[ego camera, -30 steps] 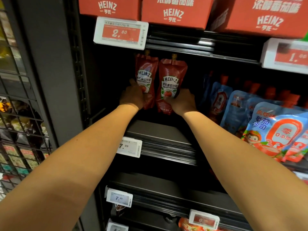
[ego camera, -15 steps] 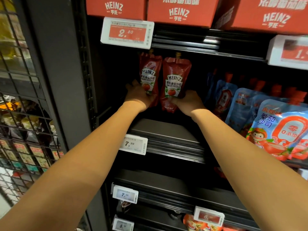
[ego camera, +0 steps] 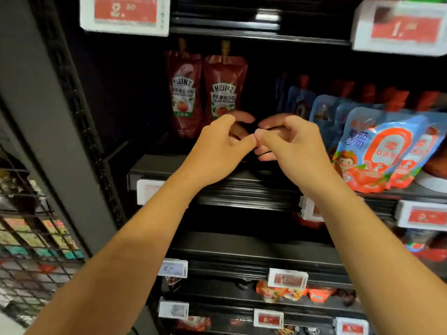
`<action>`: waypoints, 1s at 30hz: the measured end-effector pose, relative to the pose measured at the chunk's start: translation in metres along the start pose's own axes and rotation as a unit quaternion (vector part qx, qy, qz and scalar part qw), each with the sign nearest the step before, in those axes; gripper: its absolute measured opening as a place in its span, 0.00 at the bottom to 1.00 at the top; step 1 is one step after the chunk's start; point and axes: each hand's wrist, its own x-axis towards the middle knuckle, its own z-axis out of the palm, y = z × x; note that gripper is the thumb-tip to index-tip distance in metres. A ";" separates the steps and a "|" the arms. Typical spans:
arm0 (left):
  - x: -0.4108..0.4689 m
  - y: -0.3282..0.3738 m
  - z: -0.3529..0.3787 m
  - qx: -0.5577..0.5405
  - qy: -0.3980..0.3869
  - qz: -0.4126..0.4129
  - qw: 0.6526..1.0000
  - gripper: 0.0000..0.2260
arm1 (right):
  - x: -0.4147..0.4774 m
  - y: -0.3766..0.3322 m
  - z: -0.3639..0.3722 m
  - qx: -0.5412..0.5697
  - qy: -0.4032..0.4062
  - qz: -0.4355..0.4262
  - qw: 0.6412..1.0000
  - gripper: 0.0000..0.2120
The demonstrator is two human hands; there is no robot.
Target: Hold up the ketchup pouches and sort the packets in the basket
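Black metal shelving (ego camera: 242,187) fills this shop aisle, tier over tier, with white-framed red price tags (ego camera: 124,13) clipped along the front edges. On the left a dark grey upright post (ego camera: 48,117) rises beside a black wire mesh rack (ego camera: 31,238) stuffed with small coloured packets.

On the middle shelf two dark red Heinz ketchup pouches with gold spouts stand upright side by side, well back: the left pouch (ego camera: 183,93) and the right pouch (ego camera: 223,90). Both bare arms reach in just in front of them. The left hand (ego camera: 217,146) has loosely curled fingers and grips nothing; its fingertips lie just before the right pouch's lower edge, though whether they touch it is unclear. The right hand (ego camera: 287,141) is likewise loosely curled and empty, its thumb meeting the left thumb.

Just right of the hands lean blue and orange soft sauce pouches (ego camera: 377,146), stacked in a row. Lower shelves carry more tags and small orange packets (ego camera: 280,291).
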 end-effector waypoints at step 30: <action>-0.184 0.234 0.459 -0.349 -0.424 0.000 0.836 0.10 | -0.407 0.031 -0.391 -0.104 0.380 0.164 0.905 0.05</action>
